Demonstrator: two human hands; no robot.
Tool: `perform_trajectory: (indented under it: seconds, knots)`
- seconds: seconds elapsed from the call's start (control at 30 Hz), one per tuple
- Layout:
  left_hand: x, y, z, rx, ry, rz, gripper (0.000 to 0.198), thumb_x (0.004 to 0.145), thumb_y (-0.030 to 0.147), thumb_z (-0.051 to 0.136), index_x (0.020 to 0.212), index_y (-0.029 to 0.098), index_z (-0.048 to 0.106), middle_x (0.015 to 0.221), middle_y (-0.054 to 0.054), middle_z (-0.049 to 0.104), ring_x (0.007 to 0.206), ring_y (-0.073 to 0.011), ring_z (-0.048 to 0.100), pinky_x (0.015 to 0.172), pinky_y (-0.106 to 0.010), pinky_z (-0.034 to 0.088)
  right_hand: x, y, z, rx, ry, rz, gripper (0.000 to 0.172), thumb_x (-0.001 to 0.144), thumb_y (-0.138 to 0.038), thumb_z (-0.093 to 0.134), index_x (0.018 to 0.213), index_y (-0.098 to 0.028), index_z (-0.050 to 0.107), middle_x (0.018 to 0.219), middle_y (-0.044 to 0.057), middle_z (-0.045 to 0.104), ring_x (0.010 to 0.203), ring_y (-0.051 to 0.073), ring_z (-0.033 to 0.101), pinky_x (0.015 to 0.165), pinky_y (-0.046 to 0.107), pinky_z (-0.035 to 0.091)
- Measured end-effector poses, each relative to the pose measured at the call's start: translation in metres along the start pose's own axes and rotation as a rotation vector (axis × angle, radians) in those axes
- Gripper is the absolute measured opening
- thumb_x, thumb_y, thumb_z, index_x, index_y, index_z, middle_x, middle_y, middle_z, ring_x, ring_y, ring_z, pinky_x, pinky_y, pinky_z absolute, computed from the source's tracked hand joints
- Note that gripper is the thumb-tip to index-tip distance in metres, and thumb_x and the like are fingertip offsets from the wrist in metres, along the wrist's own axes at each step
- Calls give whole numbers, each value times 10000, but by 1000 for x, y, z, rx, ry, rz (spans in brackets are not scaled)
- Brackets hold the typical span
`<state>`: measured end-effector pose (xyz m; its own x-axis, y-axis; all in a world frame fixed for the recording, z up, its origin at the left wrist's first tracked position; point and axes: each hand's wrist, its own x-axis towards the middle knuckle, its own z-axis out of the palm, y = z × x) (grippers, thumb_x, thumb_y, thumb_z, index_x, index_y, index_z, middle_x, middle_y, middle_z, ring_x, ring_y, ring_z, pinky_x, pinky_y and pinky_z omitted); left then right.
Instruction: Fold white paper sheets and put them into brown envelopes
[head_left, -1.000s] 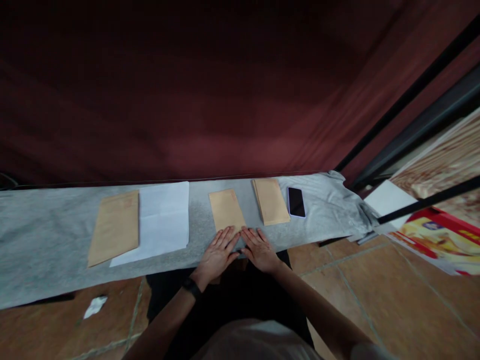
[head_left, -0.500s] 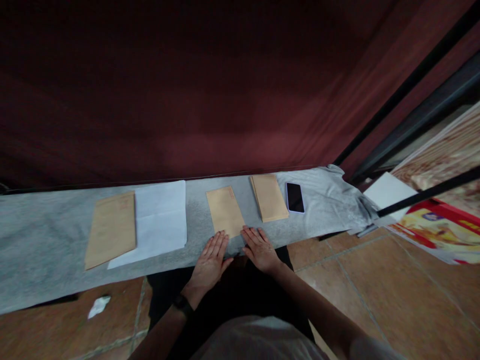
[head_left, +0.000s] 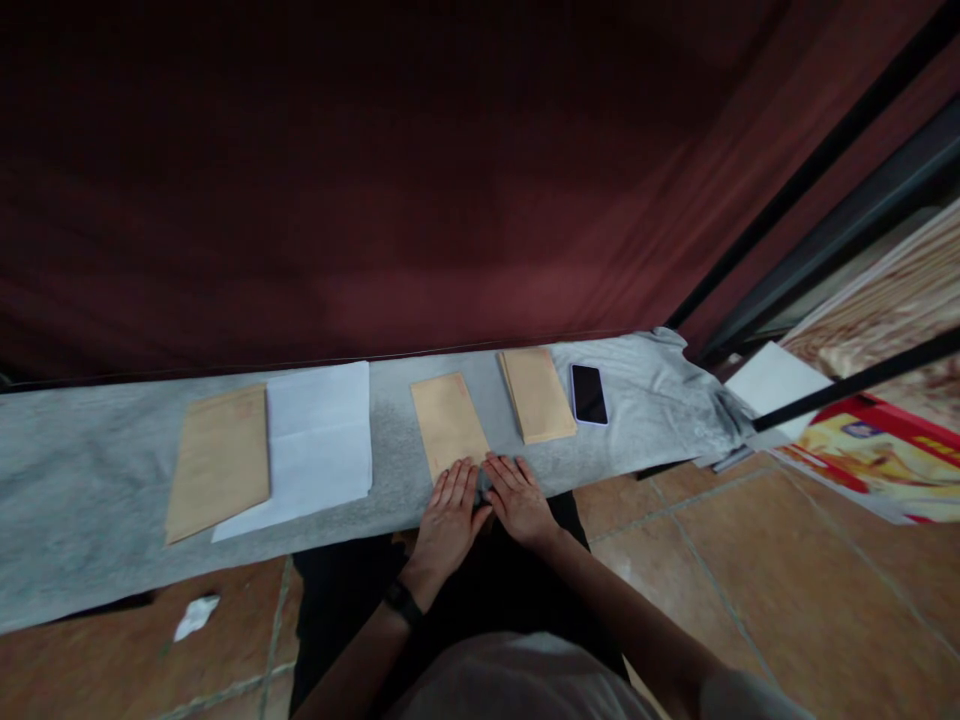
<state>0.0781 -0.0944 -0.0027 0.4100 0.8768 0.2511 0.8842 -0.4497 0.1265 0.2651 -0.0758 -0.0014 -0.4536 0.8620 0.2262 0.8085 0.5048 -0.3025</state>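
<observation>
A brown paper envelope (head_left: 448, 418) with faint red print at its top right lies flat in front of me. My left hand (head_left: 448, 515) rests palm down over its near edge, fingers outstretched. Close beside it, my right hand (head_left: 519, 500) is also palm down and open, its fingertips at the envelope's near right corner. The two thumbs almost meet. To the right lies a small stack of brown envelopes (head_left: 537, 395). Farther left, more brown envelopes (head_left: 219, 460) partly overlap sheets of white paper (head_left: 319, 440).
A phone (head_left: 589, 394) lies right of the envelope stack. Grey cloth (head_left: 90, 480) covers the narrow table. Behind it hangs a dark red curtain (head_left: 420, 200). A black metal bar (head_left: 862, 393) and a red-yellow box (head_left: 877, 450) are at right. Crumpled white tissue (head_left: 196, 617) lies on the tiled floor.
My left hand has slid right along the envelope's near edge, closer to my right hand. The right hand and the envelopes have hardly moved.
</observation>
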Motion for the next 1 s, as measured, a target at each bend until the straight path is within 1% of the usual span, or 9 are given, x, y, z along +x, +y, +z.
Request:
perform_trajectory:
  seconds: [0.07, 0.2, 0.4, 0.5, 0.63, 0.77, 0.87, 1.0]
  knots:
    - [2, 0, 2, 8, 2, -2, 615, 1018, 440, 432, 1523, 89, 429, 1571, -176, 456, 1497, -288, 380, 1220, -486, 367, 0, 0, -1, 15, -9, 12, 488, 1048, -283, 456, 1525, -182, 463, 1594, 86, 445, 1472, 240, 413, 1261, 482, 246]
    - [-1, -7, 3, 10, 9, 20, 605, 1022, 437, 418, 1520, 95, 441, 1558, -176, 472, 1466, -284, 432, 1192, -471, 409, 3, -3, -1, 34, -5, 14, 491, 1049, -293, 456, 1529, -187, 458, 1587, 90, 455, 1472, 247, 415, 1256, 494, 257]
    - [-3, -13, 7, 16, 24, 26, 561, 1018, 360, 414, 1516, 105, 450, 1545, -161, 498, 1454, -279, 450, 1188, -451, 413, 10, -8, 5, 64, -1, -2, 479, 1066, -305, 419, 1531, -194, 453, 1569, 74, 484, 1456, 219, 440, 1252, 460, 278]
    - [-4, -13, 5, 11, 30, 16, 538, 1022, 339, 398, 1504, 111, 468, 1542, -157, 504, 1451, -273, 456, 1188, -451, 413, 8, -6, 5, 60, -7, -3, 482, 1065, -330, 433, 1524, -186, 463, 1584, 74, 460, 1456, 223, 439, 1254, 460, 274]
    - [-8, -16, -2, 17, 28, 1, 501, 1022, 319, 402, 1447, 87, 532, 1500, -176, 549, 1419, -285, 497, 1162, -458, 443, 3, -1, 3, 53, -5, -3, 481, 1063, -311, 432, 1524, -178, 458, 1597, 64, 441, 1457, 229, 434, 1259, 473, 258]
    - [-4, -22, -10, 44, -29, 19, 448, 980, 149, 397, 1375, 102, 604, 1443, -167, 608, 1371, -283, 550, 1120, -436, 483, 3, -2, 3, 58, 12, 10, 479, 1049, -285, 455, 1520, -197, 466, 1580, 66, 469, 1444, 237, 451, 1248, 483, 274]
    - [6, -24, -14, 85, -80, -12, 496, 920, 39, 395, 1351, 121, 626, 1412, -167, 632, 1328, -287, 588, 1070, -437, 523, 6, -4, 4, 69, 27, 34, 461, 1041, -273, 464, 1498, -213, 496, 1546, 71, 518, 1420, 241, 480, 1236, 490, 294]
    - [19, -22, -22, 190, -130, -17, 556, 871, -37, 380, 1347, 121, 620, 1428, -162, 620, 1330, -283, 582, 1028, -420, 546, 14, -6, 2, 101, 26, 60, 423, 1026, -225, 466, 1441, -215, 545, 1485, 64, 583, 1381, 237, 511, 1237, 497, 289]
